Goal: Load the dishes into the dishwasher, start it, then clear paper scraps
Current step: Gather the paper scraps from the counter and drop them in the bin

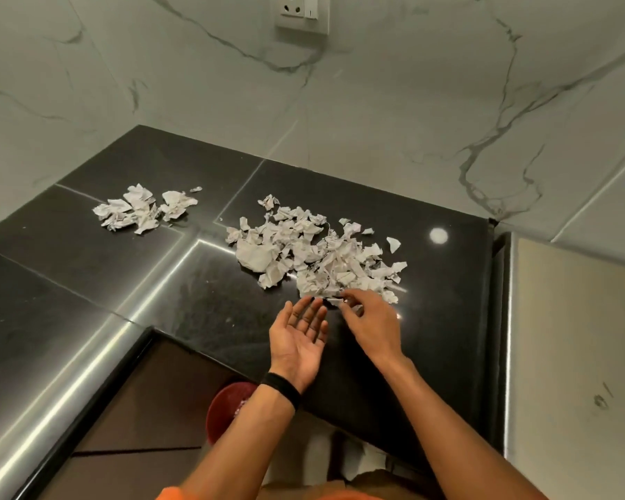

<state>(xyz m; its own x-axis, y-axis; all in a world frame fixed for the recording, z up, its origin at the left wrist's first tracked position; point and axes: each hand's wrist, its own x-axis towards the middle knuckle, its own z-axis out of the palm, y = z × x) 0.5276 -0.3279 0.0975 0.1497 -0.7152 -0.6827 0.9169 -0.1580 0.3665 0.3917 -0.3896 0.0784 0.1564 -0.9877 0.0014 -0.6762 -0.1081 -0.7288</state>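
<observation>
A large heap of torn white paper scraps (pixel 318 252) lies on the black stone counter (pixel 203 301). A smaller heap of scraps (pixel 143 208) sits further left and back. My left hand (pixel 298 339) is held palm up and empty at the near edge of the large heap, fingers spread. My right hand (pixel 370 321) is palm down beside it, its fingertips pinching a small scrap (pixel 336 301) at the heap's front edge.
A red bin (pixel 226 409) stands on the floor below the counter's front edge, partly hidden by my left forearm. A steel appliance top (pixel 574 355) adjoins the counter on the right. A marble wall with a socket (pixel 302 12) rises behind.
</observation>
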